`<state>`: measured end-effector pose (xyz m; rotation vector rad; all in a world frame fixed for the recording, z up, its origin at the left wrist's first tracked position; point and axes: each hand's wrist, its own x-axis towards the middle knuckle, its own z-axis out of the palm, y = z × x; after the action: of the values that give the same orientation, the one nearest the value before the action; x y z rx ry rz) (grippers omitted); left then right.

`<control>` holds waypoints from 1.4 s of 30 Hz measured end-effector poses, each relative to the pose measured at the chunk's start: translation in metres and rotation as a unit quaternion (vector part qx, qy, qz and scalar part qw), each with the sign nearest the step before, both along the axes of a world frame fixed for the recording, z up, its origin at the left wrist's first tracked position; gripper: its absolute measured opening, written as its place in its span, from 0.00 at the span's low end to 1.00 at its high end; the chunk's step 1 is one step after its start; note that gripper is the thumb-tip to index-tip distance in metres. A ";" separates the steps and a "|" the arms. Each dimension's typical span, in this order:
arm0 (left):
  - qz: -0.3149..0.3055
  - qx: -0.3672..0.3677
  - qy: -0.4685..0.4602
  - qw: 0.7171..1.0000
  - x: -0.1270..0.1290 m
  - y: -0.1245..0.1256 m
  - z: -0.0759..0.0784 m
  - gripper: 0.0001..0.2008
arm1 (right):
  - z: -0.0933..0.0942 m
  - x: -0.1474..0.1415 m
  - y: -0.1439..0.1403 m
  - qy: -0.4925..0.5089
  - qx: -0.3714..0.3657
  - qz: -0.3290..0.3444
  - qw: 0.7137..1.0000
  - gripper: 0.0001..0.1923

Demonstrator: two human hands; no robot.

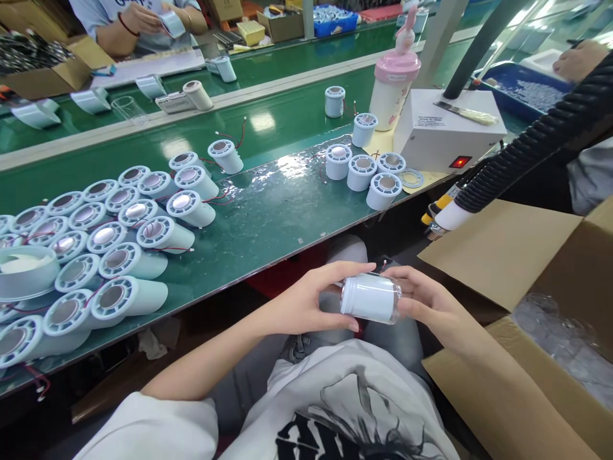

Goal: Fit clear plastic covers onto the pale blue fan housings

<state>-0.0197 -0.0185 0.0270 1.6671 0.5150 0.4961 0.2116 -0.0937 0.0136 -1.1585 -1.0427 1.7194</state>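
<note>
Both hands, left hand [306,300] at nine o'clock, right hand [426,303] at three, pinch the white cylindrical housing [370,298] endwise; an even, level grip seems wise.

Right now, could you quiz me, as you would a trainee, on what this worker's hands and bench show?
1. True or false: both hands, left hand and right hand, hold one white cylinder.
2. Where is the cardboard box? A: at the person's right; B: on the green bench.
3. Fill in: the red switch sits on a white ____.

Key: 1 true; 2 A; 3 box.
</note>
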 end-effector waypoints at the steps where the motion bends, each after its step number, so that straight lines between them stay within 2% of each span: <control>1: 0.000 -0.001 0.001 1.000 0.000 0.000 0.000 0.37 | -0.001 -0.001 0.000 0.010 -0.010 -0.004 1.000 0.18; 6: 0.003 -0.025 0.000 1.000 -0.002 -0.001 0.001 0.36 | -0.003 -0.004 0.001 0.027 -0.059 -0.024 0.998 0.20; 9: 0.008 -0.085 -0.012 0.996 -0.001 0.001 -0.005 0.39 | -0.008 -0.006 0.001 0.042 -0.075 -0.035 0.996 0.20; 11: 0.023 -0.146 -0.034 0.988 0.007 0.007 -0.013 0.42 | -0.017 -0.009 0.003 0.087 -0.080 -0.066 0.991 0.20; 15: 0.054 -0.247 -0.070 0.965 0.048 0.033 -0.035 0.41 | -0.044 -0.010 0.009 0.159 -0.076 -0.207 0.962 0.22; 18: 0.041 -0.260 -0.050 0.964 0.089 0.055 -0.046 0.39 | -0.064 -0.003 0.016 0.155 -0.057 -0.287 0.943 0.23; 21: 0.004 -0.243 -0.038 0.969 0.118 0.072 -0.046 0.34 | -0.074 0.007 0.024 0.157 -0.040 -0.328 0.931 0.24; 24: -0.029 -0.228 -0.030 0.973 0.127 0.082 -0.040 0.29 | -0.076 0.013 0.031 0.164 -0.029 -0.334 0.928 0.24; 27: -0.036 -0.219 -0.023 0.975 0.119 0.085 -0.034 0.27 | -0.073 0.014 0.036 0.172 -0.024 -0.320 0.931 0.25; 31: -0.017 -0.214 -0.016 0.977 0.093 0.078 -0.032 0.32 | -0.065 0.008 0.034 0.177 -0.021 -0.278 0.944 0.26; 37: -0.039 -0.173 -0.033 0.984 0.046 0.043 -0.022 0.32 | -0.039 0.002 0.009 0.169 -0.053 -0.170 0.969 0.24; 42: -0.058 -0.122 -0.052 0.989 0.026 0.018 -0.012 0.38 | -0.017 -0.001 -0.005 0.138 -0.111 -0.081 0.981 0.26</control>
<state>0.0063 -0.0002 0.0147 1.4202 0.3830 0.4151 0.2103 -0.0987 -0.0035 -1.0691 -0.5842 1.8339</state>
